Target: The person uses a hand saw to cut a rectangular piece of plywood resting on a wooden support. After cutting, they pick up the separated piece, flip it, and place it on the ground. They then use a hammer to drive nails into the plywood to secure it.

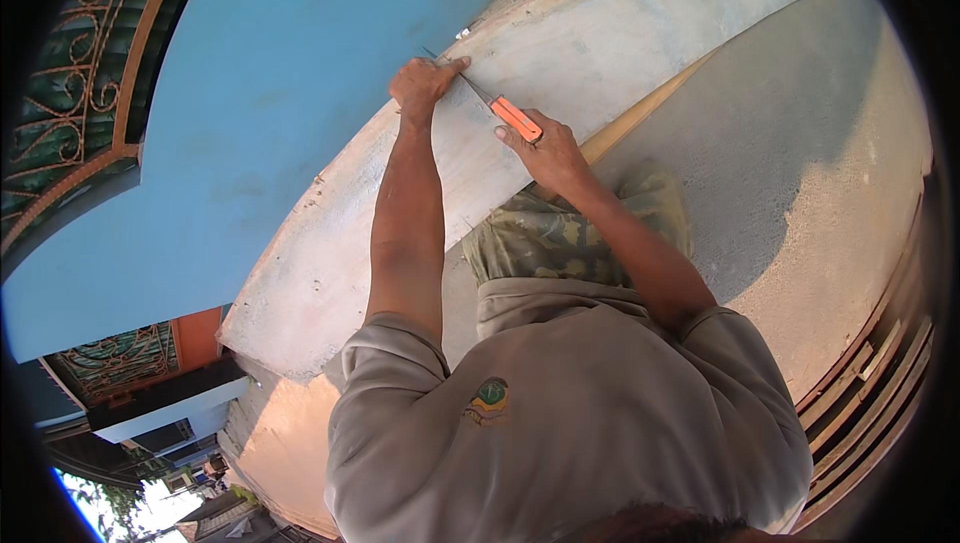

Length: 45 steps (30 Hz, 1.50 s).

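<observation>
Orange-handled hand tool with a narrow, straight blade [517,119] sits just above the middle of the frame, its long axis slanting from the grip up and leftward, so the blade points to the upper left. It crosses the width of a long, whitish, thin flat board [620,33], whose own long axis runs from lower left to upper right. I see the right hand [552,155] closed firmly around the handle. The left hand [424,85] lies at the board's upper edge, fingers curled and one digit stretched rightward beside the blade; whether it pinches the edge or only presses, I cannot tell from here. That hand stands in the way of the blade's far stretch. Camouflage-patterned trousers [530,243] hide some of the board's lower edge, near a yellowish wooden strip [645,113]. A smooth blue wall [250,123] fills the upper left.
</observation>
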Tool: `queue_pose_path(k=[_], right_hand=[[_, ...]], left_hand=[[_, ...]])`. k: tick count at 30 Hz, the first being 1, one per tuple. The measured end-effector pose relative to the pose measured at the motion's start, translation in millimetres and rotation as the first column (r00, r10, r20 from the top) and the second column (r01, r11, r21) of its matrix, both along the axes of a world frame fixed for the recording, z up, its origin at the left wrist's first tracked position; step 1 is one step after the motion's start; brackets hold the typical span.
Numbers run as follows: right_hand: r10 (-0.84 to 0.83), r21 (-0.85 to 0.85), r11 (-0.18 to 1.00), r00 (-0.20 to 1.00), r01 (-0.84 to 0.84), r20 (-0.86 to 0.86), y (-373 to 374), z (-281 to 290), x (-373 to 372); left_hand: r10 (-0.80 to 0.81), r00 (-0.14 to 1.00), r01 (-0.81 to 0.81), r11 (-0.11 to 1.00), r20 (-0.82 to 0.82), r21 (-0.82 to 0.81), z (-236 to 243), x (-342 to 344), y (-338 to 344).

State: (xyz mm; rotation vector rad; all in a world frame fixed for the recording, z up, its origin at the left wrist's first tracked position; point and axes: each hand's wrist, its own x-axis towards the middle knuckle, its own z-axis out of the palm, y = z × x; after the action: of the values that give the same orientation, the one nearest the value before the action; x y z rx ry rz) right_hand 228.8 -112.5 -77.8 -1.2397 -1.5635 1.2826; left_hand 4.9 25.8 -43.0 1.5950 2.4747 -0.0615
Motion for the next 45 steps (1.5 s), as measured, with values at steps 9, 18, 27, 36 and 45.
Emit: queue_pose_path(k=[9,18,27,36,45], right_hand=[[0.004,0.184,0.983,0.993,-0.026,0.120,-151,5,112],[0.002,-0.135,0.991,1.000,-0.002,0.000,-67,6,54],[-0.048,0.079,0.996,0.998,0.045,0.037,-59,-1,33],[0.171,-0.230,0.963,0.979,-0.141,0.114,-169,21,138],[-0.113,-0.136,0.981,0.975,0.141,0.192,-46,44,208]], left_hand=[[0.030,0.999,-0.030,1.000,-0.027,0.006,-10,-19,-15],[-0.012,0.999,0.013,1.000,0.043,-0.022,-1,-6,-4],[-0.076,0.997,0.076,0.995,0.006,0.066,0,4,-7],[0.053,0.998,-0.059,0.985,0.042,0.160,-11,-15,-35],[-0.066,0.996,0.075,0.979,-0.055,0.191,6,-12,-15]])
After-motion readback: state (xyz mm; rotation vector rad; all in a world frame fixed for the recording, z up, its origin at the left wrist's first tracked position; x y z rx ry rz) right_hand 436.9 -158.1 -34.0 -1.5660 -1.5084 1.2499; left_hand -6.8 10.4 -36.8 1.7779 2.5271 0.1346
